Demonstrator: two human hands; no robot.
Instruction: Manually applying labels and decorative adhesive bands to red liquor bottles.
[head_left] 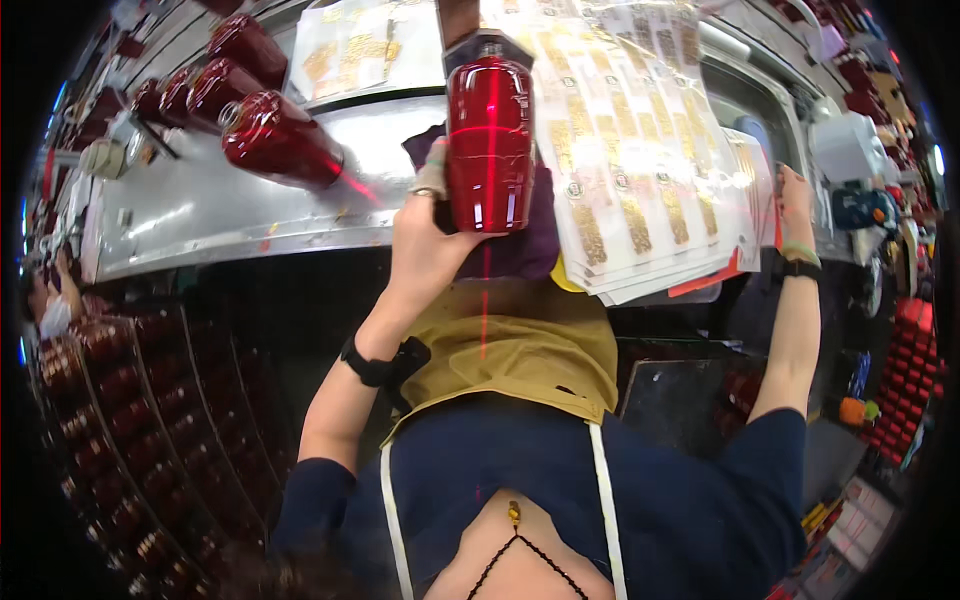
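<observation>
A glossy red bottle (490, 145) is in the middle, its narrow neck pointing away from me and its base toward me. My left hand (430, 235) is wrapped round its lower left side, the thumb along the base. Bright red laser lines cross on the bottle, and a dark purple cloth (540, 235) lies under it. To the right is a stack of translucent sheets (640, 150) printed with gold decals. My right hand (795, 205) is out beyond the sheets' right edge with its fingers curled closed; what they hold, if anything, is too small to make out.
More red bottles (280, 140) lean or stand at the left of the metal worktop (190, 235). Another gold-decal sheet (365, 50) lies at the back. A white container (845, 145) stands far right. Racks of red bottles (150, 430) fill the lower left.
</observation>
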